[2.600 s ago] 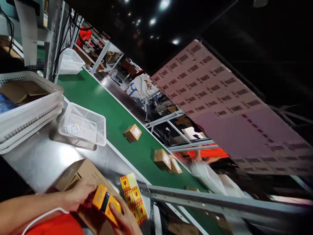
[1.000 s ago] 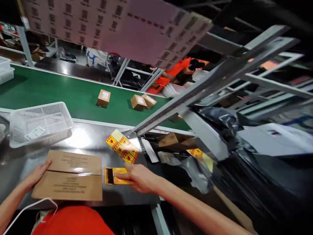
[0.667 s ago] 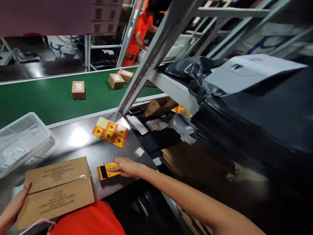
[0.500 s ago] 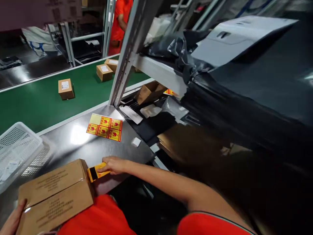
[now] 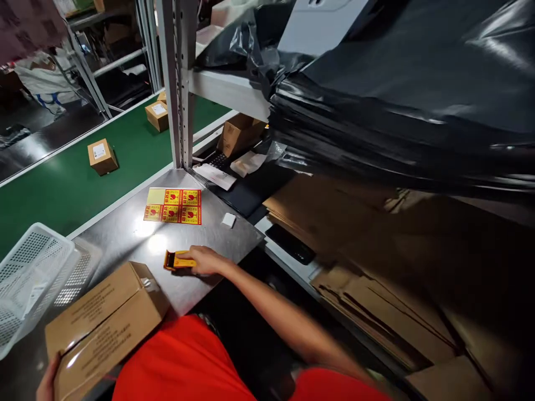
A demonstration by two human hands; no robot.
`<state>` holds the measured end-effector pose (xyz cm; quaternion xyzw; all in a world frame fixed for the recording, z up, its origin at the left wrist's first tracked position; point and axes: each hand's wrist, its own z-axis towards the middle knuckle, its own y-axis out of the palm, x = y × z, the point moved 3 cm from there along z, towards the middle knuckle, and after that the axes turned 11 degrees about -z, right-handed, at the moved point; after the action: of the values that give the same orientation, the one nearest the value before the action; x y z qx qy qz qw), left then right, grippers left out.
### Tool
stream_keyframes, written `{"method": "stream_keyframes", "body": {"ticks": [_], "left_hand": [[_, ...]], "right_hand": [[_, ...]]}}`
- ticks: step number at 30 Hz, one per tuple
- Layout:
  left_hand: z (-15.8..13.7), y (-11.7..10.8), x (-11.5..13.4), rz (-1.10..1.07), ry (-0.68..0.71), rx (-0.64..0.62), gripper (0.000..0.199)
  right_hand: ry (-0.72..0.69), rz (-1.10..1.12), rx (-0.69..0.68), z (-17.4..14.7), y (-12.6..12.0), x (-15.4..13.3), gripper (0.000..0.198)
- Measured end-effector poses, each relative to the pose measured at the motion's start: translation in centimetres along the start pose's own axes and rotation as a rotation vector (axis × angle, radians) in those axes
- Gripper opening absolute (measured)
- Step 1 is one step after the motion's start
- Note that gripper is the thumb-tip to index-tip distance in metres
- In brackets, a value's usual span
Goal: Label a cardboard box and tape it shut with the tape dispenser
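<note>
The right hand (image 5: 205, 260) lies flat over a yellow scraper (image 5: 178, 259), fingers curled loosely on it, pinning it to the steel table (image 5: 125, 239) within easy reach. At seven o'clock from it, the left hand (image 5: 45, 384) (only its edge shows) grips the near corner of the cardboard box (image 5: 104, 323), steadying it at the table's edge. A sheet of yellow stickers (image 5: 173, 205) lies at twelve o'clock from the scraper.

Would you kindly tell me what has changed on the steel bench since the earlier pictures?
The right hand lowered the yellow tool from above the box onto the bench and keeps pressing it. The left hand still steadies the taped cardboard box; the sticker sheet lies unmoved.
</note>
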<state>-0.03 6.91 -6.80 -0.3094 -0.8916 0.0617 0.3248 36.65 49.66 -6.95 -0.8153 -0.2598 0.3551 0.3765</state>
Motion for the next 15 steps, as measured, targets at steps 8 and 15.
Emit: {"method": "stream_keyframes", "body": {"ticks": [8,15], "left_hand": [[-7.2,2.8,5.4,0.279,0.743,0.134,0.113],[-13.0,11.3,5.7,-0.355,-0.088,-0.916,0.074]], "right_hand": [[0.312,0.614,0.684,-10.2,1.9,-6.0,0.076],[-0.190,0.237,0.653,-13.2,2.9,-21.9,0.068]]}}
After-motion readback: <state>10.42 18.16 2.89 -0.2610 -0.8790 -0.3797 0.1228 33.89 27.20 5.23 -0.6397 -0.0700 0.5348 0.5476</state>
